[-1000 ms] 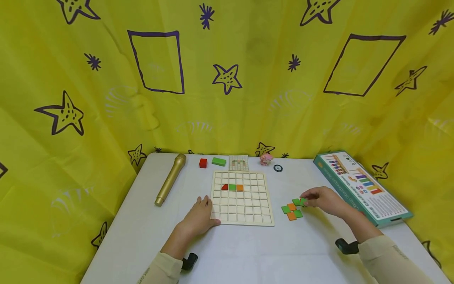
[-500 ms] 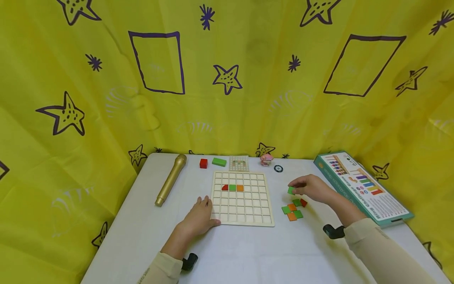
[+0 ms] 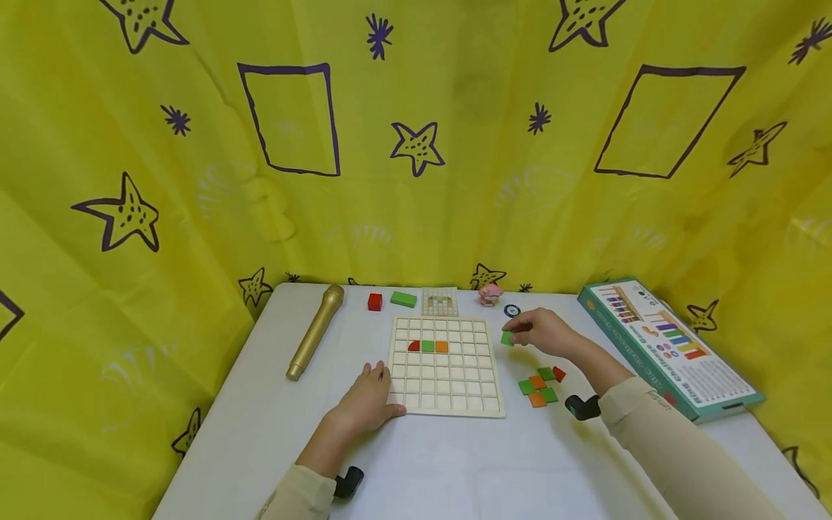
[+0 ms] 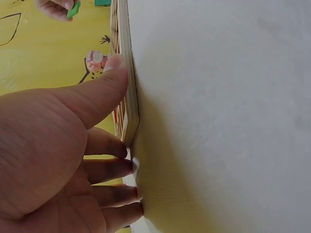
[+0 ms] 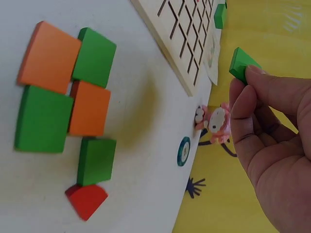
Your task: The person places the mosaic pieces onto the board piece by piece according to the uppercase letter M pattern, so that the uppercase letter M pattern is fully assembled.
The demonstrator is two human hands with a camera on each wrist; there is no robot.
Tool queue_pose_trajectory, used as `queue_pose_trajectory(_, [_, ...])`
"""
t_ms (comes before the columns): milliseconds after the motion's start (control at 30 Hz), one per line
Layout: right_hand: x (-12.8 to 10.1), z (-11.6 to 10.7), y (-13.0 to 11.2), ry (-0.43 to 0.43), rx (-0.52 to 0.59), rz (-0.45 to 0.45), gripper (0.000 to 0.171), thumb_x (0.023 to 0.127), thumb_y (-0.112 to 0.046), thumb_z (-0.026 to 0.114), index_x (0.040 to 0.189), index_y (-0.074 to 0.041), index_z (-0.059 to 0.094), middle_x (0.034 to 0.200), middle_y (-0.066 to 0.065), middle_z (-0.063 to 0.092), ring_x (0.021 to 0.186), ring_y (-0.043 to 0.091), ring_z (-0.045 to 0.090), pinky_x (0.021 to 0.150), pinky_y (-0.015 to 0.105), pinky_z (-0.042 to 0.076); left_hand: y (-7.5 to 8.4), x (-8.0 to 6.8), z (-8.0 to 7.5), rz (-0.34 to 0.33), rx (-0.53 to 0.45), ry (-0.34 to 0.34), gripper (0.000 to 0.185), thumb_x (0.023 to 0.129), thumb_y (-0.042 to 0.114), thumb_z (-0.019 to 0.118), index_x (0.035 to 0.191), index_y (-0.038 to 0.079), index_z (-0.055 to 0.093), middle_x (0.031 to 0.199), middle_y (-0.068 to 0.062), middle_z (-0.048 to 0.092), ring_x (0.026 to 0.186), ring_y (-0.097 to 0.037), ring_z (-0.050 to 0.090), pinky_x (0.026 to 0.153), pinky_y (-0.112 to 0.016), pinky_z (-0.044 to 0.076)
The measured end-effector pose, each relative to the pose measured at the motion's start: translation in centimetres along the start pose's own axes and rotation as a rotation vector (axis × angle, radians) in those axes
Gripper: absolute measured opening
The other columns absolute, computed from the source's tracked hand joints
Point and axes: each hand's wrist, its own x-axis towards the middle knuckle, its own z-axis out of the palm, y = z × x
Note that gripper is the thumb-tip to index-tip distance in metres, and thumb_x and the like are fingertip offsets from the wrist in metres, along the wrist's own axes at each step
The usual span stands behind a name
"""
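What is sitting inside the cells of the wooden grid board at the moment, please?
In the wooden grid board, three tiles sit side by side in one row: a red tile, a green tile and an orange tile. The left hand covers the near-left corner, hiding that part.

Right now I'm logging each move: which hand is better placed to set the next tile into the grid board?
The right hand. It already pinches a green tile just off the grid board. The left hand lies flat at the board's near left corner, steadying it.

Green tile (yellow starred backdrop)
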Motion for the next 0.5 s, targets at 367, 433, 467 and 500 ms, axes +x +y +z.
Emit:
queue_pose_trajectory(367, [2.2, 1.5, -1.4, -0.009, 0.004, -0.074, 0.016, 0.094, -0.009, 0.071, 0.109, -0.002, 0.074, 0.093, 0.004, 0.07, 0.081, 0.019, 0.063, 0.075, 0.036, 0.056, 0.0, 0.0, 0.1, -0.003, 0.004, -0.001, 0.085, 0.089, 0.04, 0.076, 0.145, -0.014, 0.041, 0.155, -0.029, 0.035, 0.145, -0.049, 0.026, 0.115, -0.053, 0.032])
queue_pose_trajectory(433, [2.5, 1.8, -1.6, -0.008, 0.013, -0.071, 0.016, 0.094, -0.008, 0.071, 0.108, -0.002, 0.074, 0.093, 0.004, 0.071, 0.081, 0.018, 0.063, 0.075, 0.036, 0.056, -0.1, 0.0, 0.1, -0.004, 0.01, -0.002, 0.085, 0.089, 0.04, 0.076, 0.145, -0.014, 0.041, 0.155, -0.029, 0.036, 0.145, -0.049, 0.026, 0.114, -0.053, 0.032])
queue_pose_trajectory(467, [2.7, 2.0, -1.6, -0.007, 0.02, -0.066, 0.016, 0.094, -0.008, 0.071, 0.108, -0.002, 0.075, 0.093, 0.004, 0.071, 0.081, 0.017, 0.063, 0.075, 0.036, 0.056, -0.1, 0.0, 0.1, -0.006, 0.012, -0.005, 0.085, 0.088, 0.04, 0.076, 0.145, -0.013, 0.041, 0.155, -0.028, 0.036, 0.145, -0.048, 0.026, 0.115, -0.053, 0.032])
queue_pose_trajectory(500, [2.9, 2.2, -1.6, -0.006, 0.025, -0.065, 0.016, 0.094, -0.007, 0.072, 0.108, -0.001, 0.075, 0.093, 0.004, 0.072, 0.081, 0.017, 0.064, 0.075, 0.036, 0.056, -0.1, 0.0, 0.1, -0.007, 0.015, -0.006, 0.085, 0.089, 0.04, 0.076, 0.146, -0.013, 0.041, 0.155, -0.028, 0.035, 0.145, -0.048, 0.026, 0.115, -0.053, 0.032])
